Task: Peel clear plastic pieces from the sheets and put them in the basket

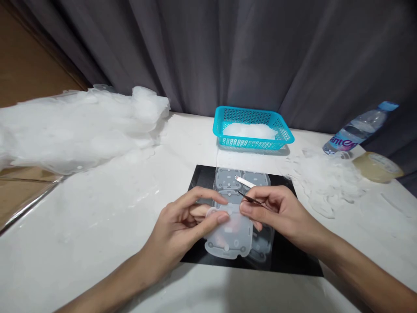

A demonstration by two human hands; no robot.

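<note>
A translucent plastic sheet piece (228,237) is lifted over a black mat (286,256) in the middle of the white table. My left hand (182,228) is closed on its upper left edge, thumb and fingers pinching it. My right hand (276,211) is closed on thin metal tweezers (249,198), whose tip points up-left over the piece's top edge. More translucent moulded sheet (243,179) lies flat on the mat beyond my fingers, with a small white strip (245,182) on it.
A turquoise basket (252,115) with white pieces stands behind the mat. A big heap of clear plastic film (74,126) fills the left. Loose plastic scraps (321,182), a water bottle (358,128) and a tape roll (378,167) are at the right. A grey curtain hangs behind.
</note>
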